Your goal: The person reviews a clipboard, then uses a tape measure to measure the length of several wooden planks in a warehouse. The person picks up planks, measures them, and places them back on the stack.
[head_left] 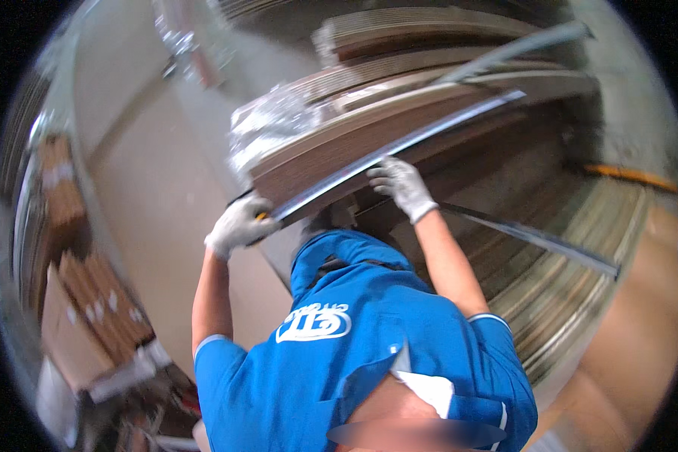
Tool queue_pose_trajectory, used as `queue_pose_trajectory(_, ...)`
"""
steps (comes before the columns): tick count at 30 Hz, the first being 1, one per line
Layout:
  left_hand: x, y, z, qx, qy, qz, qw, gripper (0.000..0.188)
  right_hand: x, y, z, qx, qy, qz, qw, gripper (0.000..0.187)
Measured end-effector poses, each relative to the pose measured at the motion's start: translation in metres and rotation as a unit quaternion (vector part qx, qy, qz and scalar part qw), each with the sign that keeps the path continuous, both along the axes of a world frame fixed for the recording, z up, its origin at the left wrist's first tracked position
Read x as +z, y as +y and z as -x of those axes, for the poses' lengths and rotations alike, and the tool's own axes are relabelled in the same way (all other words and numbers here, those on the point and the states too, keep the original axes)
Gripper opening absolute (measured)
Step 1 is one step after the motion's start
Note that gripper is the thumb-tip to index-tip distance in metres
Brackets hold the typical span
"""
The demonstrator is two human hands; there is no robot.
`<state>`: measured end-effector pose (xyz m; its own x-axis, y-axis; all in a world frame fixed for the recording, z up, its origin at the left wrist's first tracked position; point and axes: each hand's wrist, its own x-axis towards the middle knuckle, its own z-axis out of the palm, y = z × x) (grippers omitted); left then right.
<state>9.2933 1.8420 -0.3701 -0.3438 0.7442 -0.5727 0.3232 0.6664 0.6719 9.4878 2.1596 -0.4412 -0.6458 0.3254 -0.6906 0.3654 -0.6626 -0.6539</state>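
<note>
My left hand [239,224], in a pale work glove, is closed around a black and yellow tape measure [261,216], mostly hidden by the glove. From it a long silvery blade [407,145] stretches up and right along a dark brown board [324,154]. My right hand [403,187], gloved as well, is beside the middle of the blade. Its fingers are apart and slightly bent, reaching to the blade's near edge; blur hides whether they touch it. The brown board lies at the near side of a stack.
Long boards [429,30] are stacked behind, with clear plastic wrap [275,120] at their left end. A grey metal bar [520,51] slants over them. Another bar [535,237] lies across boards at right. Brown cardboard packages [102,309] stand at lower left, beside a grey floor [154,181].
</note>
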Motion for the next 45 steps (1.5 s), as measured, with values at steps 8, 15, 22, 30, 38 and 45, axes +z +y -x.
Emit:
queue_pose_trajectory(8,0.009,0.034,-0.022,-0.017,-0.013,-0.012,1.000,0.047,0.013,0.013,0.005,-0.109,0.003,-0.036,0.993,0.019)
queue_pose_trajectory(15,0.001,0.069,-0.034,-0.030,0.006,-0.137,0.990,0.045,0.037,0.014,0.001,-0.081,0.096,-0.130,0.983,0.012)
queue_pose_trajectory(22,0.006,0.090,-0.043,-0.017,0.000,-0.145,0.989,0.049,0.057,0.008,-0.006,-0.088,0.073,-0.166,0.980,0.015)
queue_pose_trajectory(30,0.010,0.110,-0.067,0.032,-0.005,-0.157,0.987,0.049,0.059,-0.030,-0.007,-0.030,0.118,-0.181,0.976,0.021)
queue_pose_trajectory(38,-0.005,0.110,-0.078,0.072,-0.056,-0.154,0.984,0.041,0.040,-0.064,-0.012,-0.022,0.137,-0.206,0.969,0.020)
queue_pose_trajectory(45,0.012,0.113,-0.101,0.096,-0.018,-0.191,0.977,0.053,0.040,-0.074,-0.033,0.088,0.090,-0.218,0.968,0.031)
